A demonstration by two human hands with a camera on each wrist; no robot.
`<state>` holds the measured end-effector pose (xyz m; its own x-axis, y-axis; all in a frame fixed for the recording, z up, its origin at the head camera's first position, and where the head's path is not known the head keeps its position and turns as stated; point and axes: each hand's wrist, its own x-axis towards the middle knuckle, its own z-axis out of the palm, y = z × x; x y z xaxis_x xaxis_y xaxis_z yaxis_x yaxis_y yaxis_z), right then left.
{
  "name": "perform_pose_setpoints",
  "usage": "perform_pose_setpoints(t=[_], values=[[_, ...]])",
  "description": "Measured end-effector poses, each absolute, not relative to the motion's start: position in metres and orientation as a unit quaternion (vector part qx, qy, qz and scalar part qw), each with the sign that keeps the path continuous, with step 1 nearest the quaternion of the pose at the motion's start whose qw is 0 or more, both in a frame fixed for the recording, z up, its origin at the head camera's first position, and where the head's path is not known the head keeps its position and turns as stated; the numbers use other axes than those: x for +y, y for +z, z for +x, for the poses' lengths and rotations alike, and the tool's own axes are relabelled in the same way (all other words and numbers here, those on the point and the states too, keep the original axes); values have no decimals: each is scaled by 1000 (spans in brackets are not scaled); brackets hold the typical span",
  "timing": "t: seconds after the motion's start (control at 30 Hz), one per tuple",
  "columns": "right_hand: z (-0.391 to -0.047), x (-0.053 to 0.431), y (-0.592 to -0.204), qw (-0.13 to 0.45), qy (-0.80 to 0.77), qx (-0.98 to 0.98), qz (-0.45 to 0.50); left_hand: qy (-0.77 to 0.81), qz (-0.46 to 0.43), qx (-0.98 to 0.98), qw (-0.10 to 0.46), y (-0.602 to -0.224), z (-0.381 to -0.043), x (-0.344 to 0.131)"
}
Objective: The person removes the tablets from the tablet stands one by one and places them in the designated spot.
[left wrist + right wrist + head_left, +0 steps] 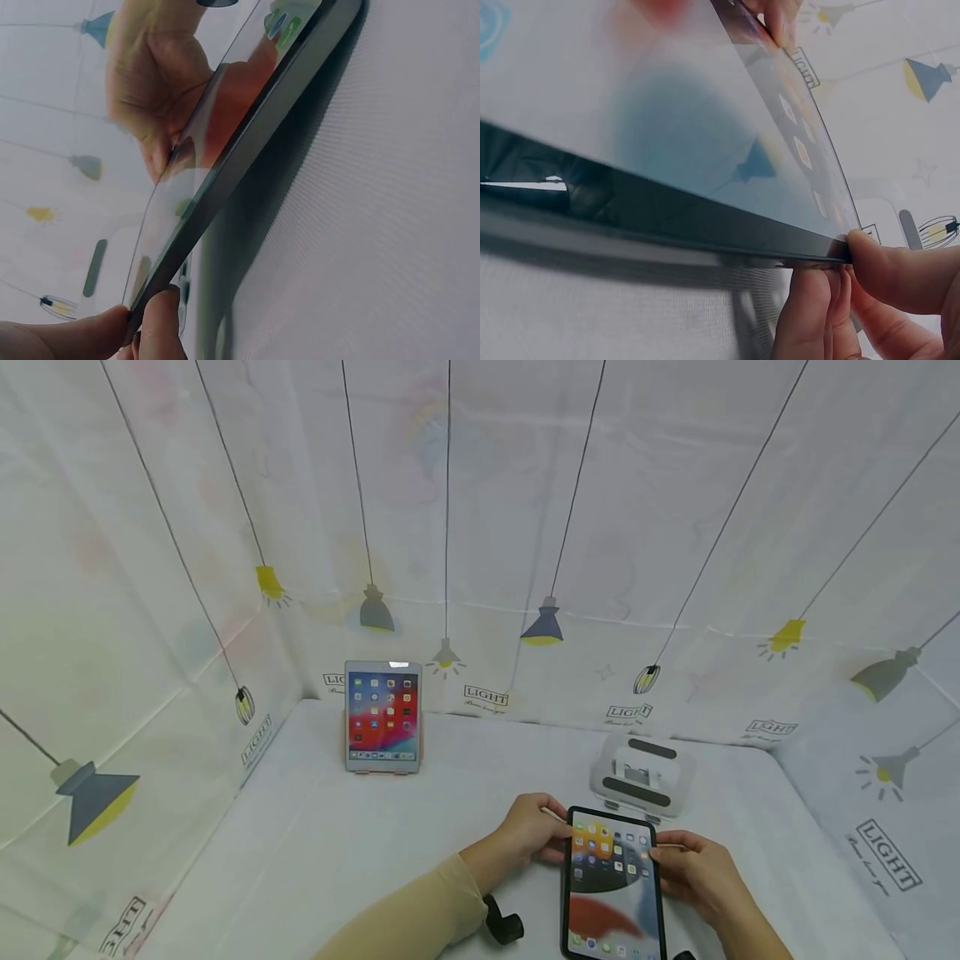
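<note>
A dark-framed tablet (611,885) with its screen lit leans at a slant, its far end lifted off the white tabletop. My left hand (531,828) pinches its left edge near the far corner, thumb on top and fingers beneath, as the left wrist view shows along the tablet's side (217,180). On the opposite edge my right hand (697,872) pinches the tablet the same way; in the right wrist view the thumb (900,274) lies over the rim. Just beyond the tablet is a white folding stand (678,768) with dark grey pads.
Farther back on the left, a smaller white tablet (382,718) stands upright on a pinkish holder. A black strap piece (504,922) shows by my left sleeve (420,914). White cloth walls (480,527) printed with lamps enclose the white tabletop (300,843).
</note>
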<state>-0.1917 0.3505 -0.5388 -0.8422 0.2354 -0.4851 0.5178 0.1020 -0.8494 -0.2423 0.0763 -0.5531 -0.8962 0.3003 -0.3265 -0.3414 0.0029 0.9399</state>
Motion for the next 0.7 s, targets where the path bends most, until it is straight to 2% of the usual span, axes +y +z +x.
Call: perform_pose_setpoints(t=[0.7], values=[[-185,351,-533,129,-616,739,240,712,-9,659,241,-551,-237,65]])
